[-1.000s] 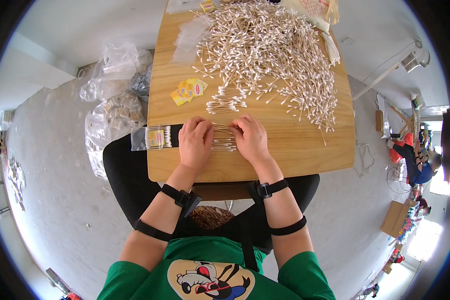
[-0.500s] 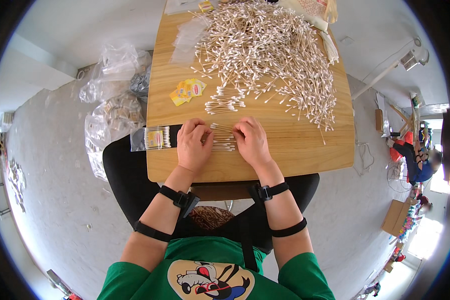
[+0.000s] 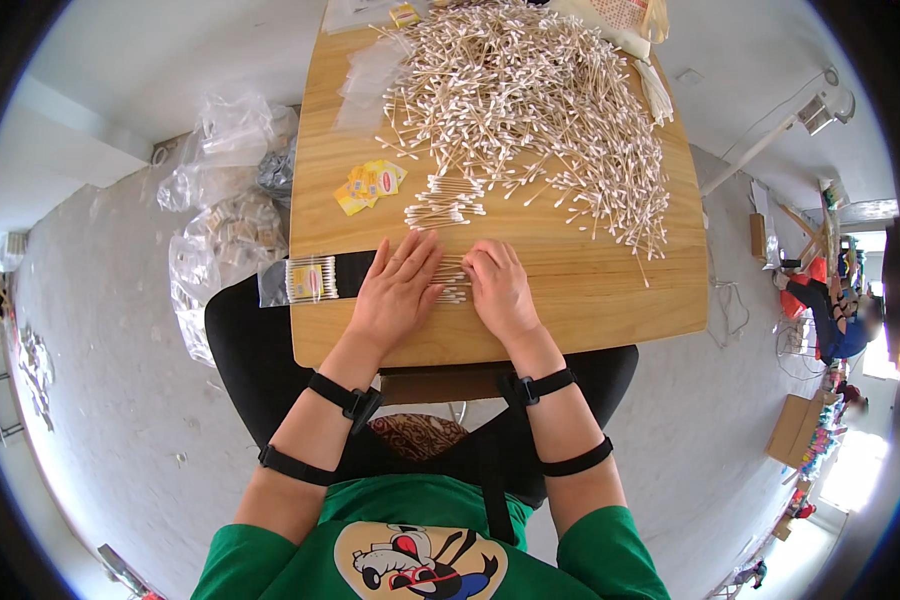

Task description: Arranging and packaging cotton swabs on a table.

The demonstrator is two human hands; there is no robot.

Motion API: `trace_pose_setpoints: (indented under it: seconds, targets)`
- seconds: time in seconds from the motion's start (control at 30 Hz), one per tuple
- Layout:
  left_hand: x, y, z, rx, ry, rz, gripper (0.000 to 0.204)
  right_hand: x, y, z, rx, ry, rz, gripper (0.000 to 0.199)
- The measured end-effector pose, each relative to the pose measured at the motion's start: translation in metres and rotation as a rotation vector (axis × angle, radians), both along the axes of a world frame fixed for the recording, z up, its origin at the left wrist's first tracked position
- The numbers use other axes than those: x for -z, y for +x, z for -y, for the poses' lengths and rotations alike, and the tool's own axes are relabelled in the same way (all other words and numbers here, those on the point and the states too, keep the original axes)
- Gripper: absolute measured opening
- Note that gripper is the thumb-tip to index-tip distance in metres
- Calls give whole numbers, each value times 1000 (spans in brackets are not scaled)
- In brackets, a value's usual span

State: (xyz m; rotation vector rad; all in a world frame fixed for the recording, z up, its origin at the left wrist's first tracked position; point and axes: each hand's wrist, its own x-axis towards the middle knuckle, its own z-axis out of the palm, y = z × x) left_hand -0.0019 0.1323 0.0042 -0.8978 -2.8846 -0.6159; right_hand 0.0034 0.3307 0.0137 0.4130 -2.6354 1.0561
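Observation:
A row of cotton swabs (image 3: 452, 281) lies on the wooden table between my hands, partly hidden by them. My left hand (image 3: 398, 292) rests flat over the left part of the row, its fingers stretched out. At the right ends my right hand (image 3: 500, 290) is closed, fingertips pinched on the swabs. Left of my left hand, a clear bag of cotton swabs with a yellow card (image 3: 311, 279) sits by the table edge, next to a black strip (image 3: 351, 272). A smaller bunch of swabs (image 3: 445, 203) lies just beyond my hands.
A big heap of cotton swabs (image 3: 530, 95) covers the far side of the table (image 3: 590, 310). Yellow cards (image 3: 375, 182) and flat clear bags (image 3: 370, 85) lie at the left. Stuffed plastic bags (image 3: 235, 230) stand on the floor. A person (image 3: 850, 335) sits far right.
My left hand has gone from curled fingers at the row's left ends to lying flat with fingers extended, slightly to the right. My right hand stays at the right ends.

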Motion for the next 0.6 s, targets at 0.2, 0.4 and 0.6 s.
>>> trace_pose_setpoints:
  seconds: [0.2, 0.4, 0.6]
  targets:
    - [-4, 4, 2, -19, -15, 21, 54, -3, 5, 0, -31, 108, -23, 11]
    - [-9, 4, 1, -12, 28, 57, 54, -2, 9, -5, -60, 77, -19, 9]
    - [-8, 1, -1, -137, 661, 267, 54, -11, 13, 6, 207, -300, 141, 19]
